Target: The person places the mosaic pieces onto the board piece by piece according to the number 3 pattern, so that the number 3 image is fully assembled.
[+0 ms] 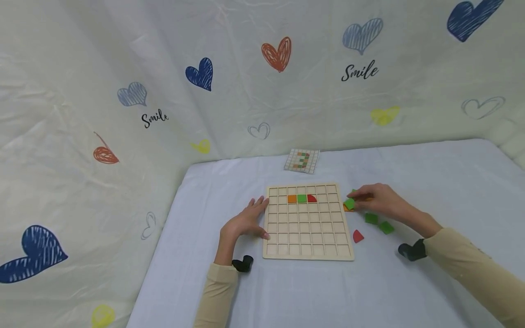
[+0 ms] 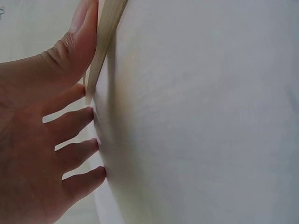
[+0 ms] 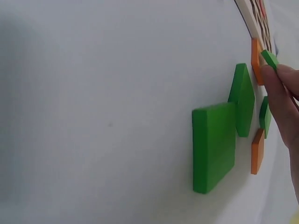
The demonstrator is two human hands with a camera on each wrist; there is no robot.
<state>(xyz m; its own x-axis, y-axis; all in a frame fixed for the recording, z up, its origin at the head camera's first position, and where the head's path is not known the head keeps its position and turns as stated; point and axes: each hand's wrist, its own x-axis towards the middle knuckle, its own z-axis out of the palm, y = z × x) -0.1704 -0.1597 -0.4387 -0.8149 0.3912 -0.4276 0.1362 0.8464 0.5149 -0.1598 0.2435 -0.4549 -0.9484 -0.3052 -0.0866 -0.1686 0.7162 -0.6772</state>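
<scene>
A wooden grid board point(image 1: 305, 228) lies on the table. In its upper part an orange square tile point(image 1: 292, 199), a green square tile point(image 1: 301, 198) and a red quarter-round tile point(image 1: 311, 198) sit side by side in one row. My left hand point(image 1: 246, 222) rests at the board's left edge, fingers spread and thumb against the rim, as the left wrist view also shows. Just off the board's right side, my right hand point(image 1: 379, 199) pinches another green square tile point(image 3: 269, 58) between thumb and finger. An orange tile point(image 3: 256, 60) lies below that held tile, near the board.
Two loose green tiles point(image 1: 371, 218) point(image 1: 386, 227) and a red quarter-round tile point(image 1: 358, 236) lie right of the board. Another orange tile point(image 3: 257, 151) shows under my right hand. Behind the board lies a printed pattern card point(image 1: 301, 161). A heart-patterned cloth point(image 1: 234, 109) hangs behind the table.
</scene>
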